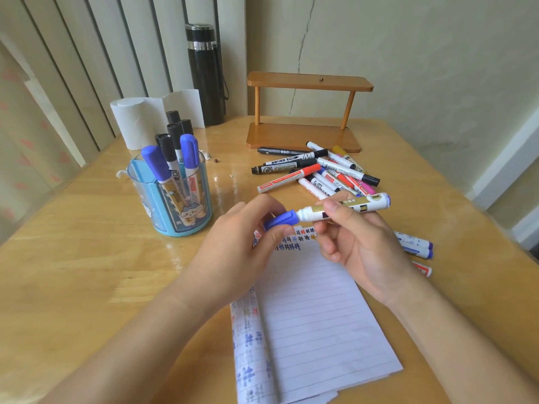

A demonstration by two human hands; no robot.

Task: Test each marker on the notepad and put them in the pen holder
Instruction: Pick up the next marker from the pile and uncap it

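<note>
Closest to me is the lined notepad [320, 316], flat on the wooden table [87, 272], its left page curled over and covered in test scribbles. Just above its top edge my left hand [242, 246] pinches the blue cap [281, 220], and my right hand [358, 243] has fingers and thumb curled round the barrel of the blue marker [344, 209], held sideways in the air. The cap's right at the tip end, can't tell if it's fully on. A few spare markers [414, 245] lie right of the pad. Further left is the blue pen holder [175, 205] with blue and black markers standing in it, then the loose marker pile [320, 173] in front of a little wooden shelf [306, 112], with a paper roll [137, 121] and black flask [205, 74] at the back.
</note>
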